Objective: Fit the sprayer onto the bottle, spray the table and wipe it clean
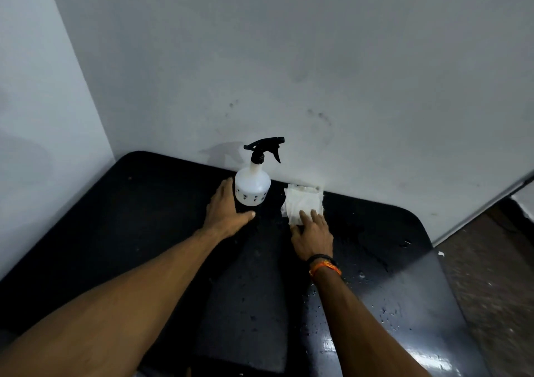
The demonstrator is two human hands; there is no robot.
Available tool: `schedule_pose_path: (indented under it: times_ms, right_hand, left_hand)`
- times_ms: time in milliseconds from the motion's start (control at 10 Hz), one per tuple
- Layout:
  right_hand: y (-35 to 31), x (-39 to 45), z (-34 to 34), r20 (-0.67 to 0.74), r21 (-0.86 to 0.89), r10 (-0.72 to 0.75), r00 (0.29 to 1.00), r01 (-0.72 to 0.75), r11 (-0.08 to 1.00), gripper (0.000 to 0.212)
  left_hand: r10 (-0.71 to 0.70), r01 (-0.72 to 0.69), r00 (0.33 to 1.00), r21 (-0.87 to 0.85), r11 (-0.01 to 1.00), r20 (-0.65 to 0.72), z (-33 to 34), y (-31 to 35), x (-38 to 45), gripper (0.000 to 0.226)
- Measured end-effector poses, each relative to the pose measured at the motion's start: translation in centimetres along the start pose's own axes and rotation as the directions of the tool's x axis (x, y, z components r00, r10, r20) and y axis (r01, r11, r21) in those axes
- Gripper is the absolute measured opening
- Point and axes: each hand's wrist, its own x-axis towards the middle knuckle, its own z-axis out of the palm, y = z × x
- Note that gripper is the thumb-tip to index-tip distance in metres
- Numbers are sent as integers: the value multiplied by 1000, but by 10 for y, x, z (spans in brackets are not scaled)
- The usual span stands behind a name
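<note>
A white spray bottle point(252, 186) stands upright at the back of the black table point(130, 217), its black trigger sprayer point(264, 148) fitted on the neck and pointing right. My left hand point(224, 212) is at the bottle's base, fingers behind its left side and thumb stretched across the front; whether it grips is unclear. A folded white cloth point(303, 202) lies to the right of the bottle, against the wall. My right hand point(313, 236) rests flat on the cloth's near edge with straight fingers.
Water droplets point(361, 275) speckle the table's right side. A white wall point(289, 73) rises right behind the table and another on the left. Brown floor point(491, 275) shows past the table's right edge.
</note>
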Motion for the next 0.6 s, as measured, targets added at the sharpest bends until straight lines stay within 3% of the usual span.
schedule_pose_path:
  times_ms: [200,600]
  right_hand:
    - [-7,-35,-20,40,90,19,999,-23,996,57]
    - [0,-131,-61,56,43,19,998,-21,999,55]
  left_hand:
    - [-4,-20,990,172,985,142,10,-1,-54,107]
    - [57,-194,927,344,919,369,-27,45,-137,86]
